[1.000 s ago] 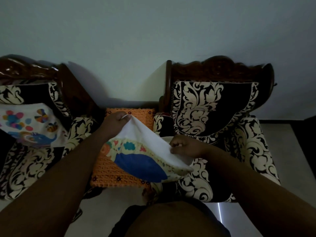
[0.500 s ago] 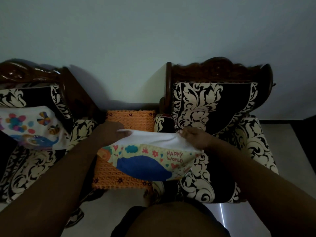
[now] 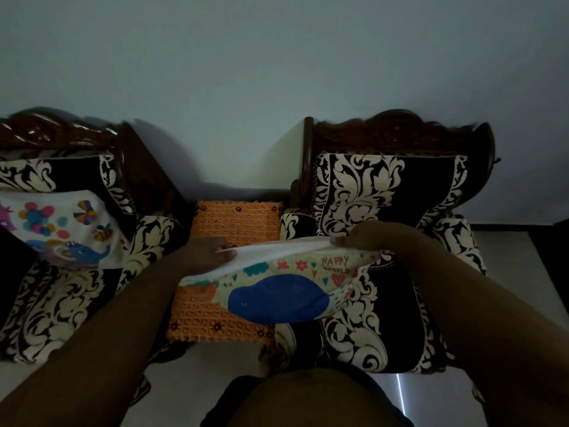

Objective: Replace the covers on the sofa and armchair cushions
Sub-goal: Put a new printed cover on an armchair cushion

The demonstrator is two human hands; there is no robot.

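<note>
I hold a cushion in a printed cover (image 3: 277, 294) with a blue whale and the words "HAPPY WORLD" in front of me, above the gap between two seats. The white inner cushion (image 3: 277, 251) shows along its top edge. My left hand (image 3: 209, 254) pinches the cover's left top edge. My right hand (image 3: 360, 238) grips the right top edge. A second cushion with an elephant print (image 3: 58, 229) lies on the sofa at the left.
A black-and-cream floral armchair (image 3: 397, 192) with a carved wooden frame stands at the right, a matching sofa (image 3: 61, 303) at the left. An orange crocheted mat (image 3: 237, 220) covers a small table between them. The pale wall is behind, light floor below.
The cushion has turned from a slant to lying level, so the whale print and lettering face me. My right hand moved up and right along the top edge; my left hand came lower.
</note>
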